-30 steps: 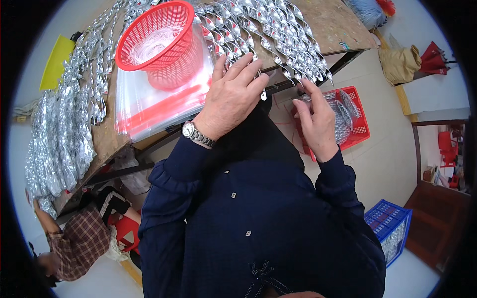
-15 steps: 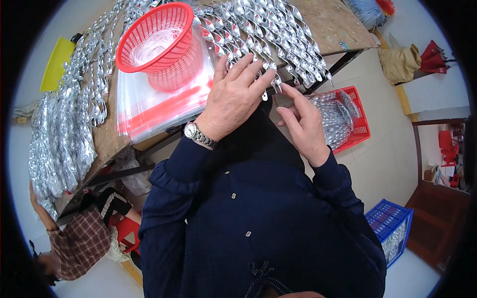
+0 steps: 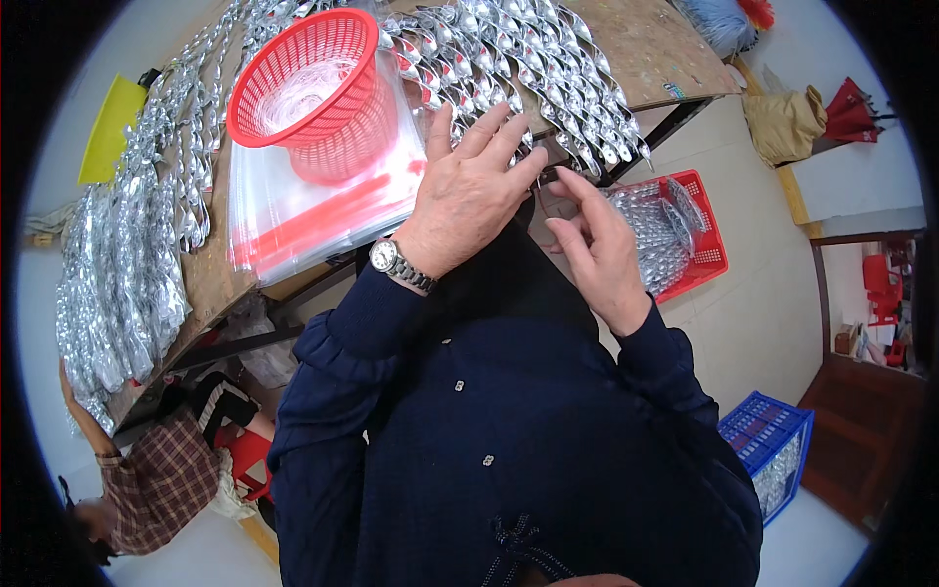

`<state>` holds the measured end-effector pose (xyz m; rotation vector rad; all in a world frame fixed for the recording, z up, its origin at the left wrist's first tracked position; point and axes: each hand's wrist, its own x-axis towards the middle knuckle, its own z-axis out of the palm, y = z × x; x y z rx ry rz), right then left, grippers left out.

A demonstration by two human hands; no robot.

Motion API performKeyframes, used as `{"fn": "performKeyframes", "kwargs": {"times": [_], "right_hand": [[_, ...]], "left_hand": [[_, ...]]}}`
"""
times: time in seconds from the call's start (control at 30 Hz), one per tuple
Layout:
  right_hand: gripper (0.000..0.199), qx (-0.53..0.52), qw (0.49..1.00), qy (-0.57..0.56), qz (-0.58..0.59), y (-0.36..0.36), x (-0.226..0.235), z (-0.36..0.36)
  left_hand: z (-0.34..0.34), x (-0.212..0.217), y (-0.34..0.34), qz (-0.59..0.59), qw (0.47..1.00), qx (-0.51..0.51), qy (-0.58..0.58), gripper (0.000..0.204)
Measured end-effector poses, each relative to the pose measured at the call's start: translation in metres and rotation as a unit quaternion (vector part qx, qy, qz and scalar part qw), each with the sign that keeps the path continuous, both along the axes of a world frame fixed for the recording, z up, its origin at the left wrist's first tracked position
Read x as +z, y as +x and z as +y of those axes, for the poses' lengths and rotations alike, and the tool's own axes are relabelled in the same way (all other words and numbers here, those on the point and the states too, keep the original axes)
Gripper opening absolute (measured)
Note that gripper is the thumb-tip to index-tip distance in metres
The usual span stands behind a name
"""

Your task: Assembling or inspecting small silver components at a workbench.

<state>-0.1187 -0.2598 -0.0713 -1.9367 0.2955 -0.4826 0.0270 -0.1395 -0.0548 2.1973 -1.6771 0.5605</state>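
Silver twisted foil strips (image 3: 577, 83) lie side by side on the table, their tapered ends toward me at its near edge. My left hand (image 3: 469, 196), with a metal watch at the wrist, lies palm down over the nearest strip ends, fingers spread. Just right of it, past the table edge, is my right hand (image 3: 602, 254). Its thumb and forefinger stand apart with nothing visible between them, while the other fingers are partly hidden. Beside my left hand lies a stack of clear plastic bags with red bands (image 3: 323, 220), and a red mesh basket (image 3: 342, 147) holding pale thin strings stands on it.
More silver strips (image 3: 122, 284) hang over the table's left end, near a yellow panel (image 3: 110, 127). A person in a checked shirt (image 3: 166, 474) sits at lower left. On the floor to the right stand a red crate (image 3: 706, 256) of silver strips and a blue crate (image 3: 768, 440).
The strip ends that stuck out past the table edge between my hands no longer show there. My left hand has shifted very slightly; the right has hardly moved.
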Motion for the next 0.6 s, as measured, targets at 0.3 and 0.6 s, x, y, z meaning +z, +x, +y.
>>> {"fn": "performKeyframes", "kwargs": {"times": [0.3,0.6], "right_hand": [[0.041,-0.076,0.985,-0.152,-0.036,-0.008,0.002,-0.019],[0.046,-0.04,0.989,-0.138,-0.017,-0.006,-0.004,-0.011]], "left_hand": [[0.001,-0.001,0.0,0.014,1.0,-0.009,-0.005,0.043],[0.001,-0.002,0.0,0.009,1.0,-0.015,-0.008,0.042]]}}
